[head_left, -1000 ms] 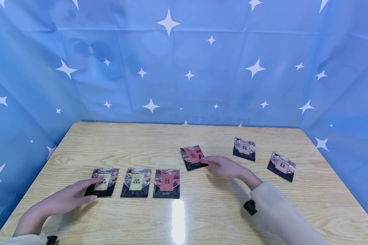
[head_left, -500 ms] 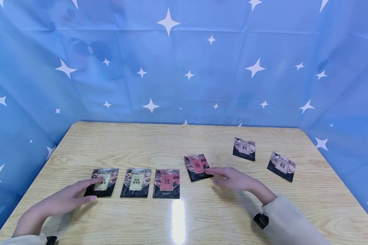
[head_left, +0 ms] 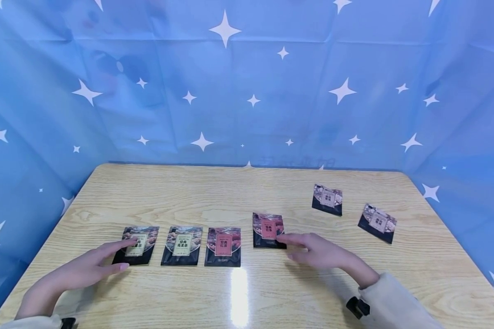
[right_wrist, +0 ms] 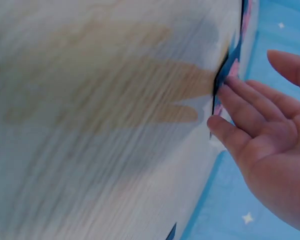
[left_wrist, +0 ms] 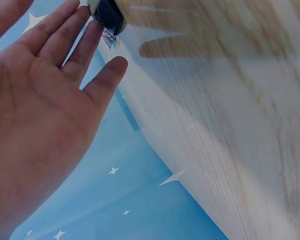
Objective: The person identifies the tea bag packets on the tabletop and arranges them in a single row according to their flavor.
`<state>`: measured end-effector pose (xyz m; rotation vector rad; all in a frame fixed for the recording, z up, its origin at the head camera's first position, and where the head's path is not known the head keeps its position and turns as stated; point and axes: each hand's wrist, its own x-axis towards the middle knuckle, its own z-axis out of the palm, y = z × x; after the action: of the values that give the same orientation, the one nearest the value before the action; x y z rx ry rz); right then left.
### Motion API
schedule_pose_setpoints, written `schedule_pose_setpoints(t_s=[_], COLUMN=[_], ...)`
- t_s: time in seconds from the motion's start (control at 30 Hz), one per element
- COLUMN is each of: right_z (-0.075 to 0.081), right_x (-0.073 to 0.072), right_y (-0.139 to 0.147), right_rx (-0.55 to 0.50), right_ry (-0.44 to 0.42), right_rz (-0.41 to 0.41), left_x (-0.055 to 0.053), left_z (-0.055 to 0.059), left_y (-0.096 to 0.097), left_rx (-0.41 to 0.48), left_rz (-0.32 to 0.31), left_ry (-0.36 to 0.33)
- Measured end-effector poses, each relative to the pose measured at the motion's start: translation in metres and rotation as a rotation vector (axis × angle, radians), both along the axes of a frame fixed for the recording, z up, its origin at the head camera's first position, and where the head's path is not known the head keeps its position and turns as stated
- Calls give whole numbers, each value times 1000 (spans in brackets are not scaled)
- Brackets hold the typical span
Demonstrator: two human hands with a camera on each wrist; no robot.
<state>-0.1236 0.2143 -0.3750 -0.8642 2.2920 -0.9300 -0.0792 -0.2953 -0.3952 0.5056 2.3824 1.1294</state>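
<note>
My left hand (head_left: 84, 267) lies over the leftmost tea sachet (head_left: 147, 253), black with a pale green label; its fingertips rest on the label, fingers extended. In the left wrist view the palm (left_wrist: 45, 105) shows, the sachet (left_wrist: 109, 19) dark at the fingertips. To its right lie a second green-labelled tea sachet (head_left: 182, 246) and a red-labelled one (head_left: 223, 246), in a row. My right hand (head_left: 317, 251) touches the right side of another red-labelled tea sachet (head_left: 267, 228), slightly farther back than the row. The right wrist view shows its fairly straight fingers (right_wrist: 240, 107) at the sachet's edge.
Two tea sachets with pale purple labels, one farther back (head_left: 327, 199) and one at the right (head_left: 377, 224), lie askew on the wooden table (head_left: 181, 183). A blue cloth (head_left: 251, 119) with white stars stands behind and beside the table.
My right hand has slid the red-labelled sachet nearer and to the right, and it has turned straighter. The left hand and the other sachets have stayed put.
</note>
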Motion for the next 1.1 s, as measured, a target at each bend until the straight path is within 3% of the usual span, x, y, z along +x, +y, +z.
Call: schedule_pose_setpoints(t_s=[0.27, 0.57, 1.1], right_z=[-2, -14, -9], right_x=[-17, -29, -10], right_y=[-8, -17, -17], right_rx=[-70, -60, -33], right_ry=[44, -8, -74], right_rz=[-50, -40, 55], left_x=[1, 1, 0], left_z=[2, 1, 2], left_y=[1, 2, 3], left_rx=[-17, -35, -17], left_rz=[12, 13, -15], left_ry=[9, 2, 31])
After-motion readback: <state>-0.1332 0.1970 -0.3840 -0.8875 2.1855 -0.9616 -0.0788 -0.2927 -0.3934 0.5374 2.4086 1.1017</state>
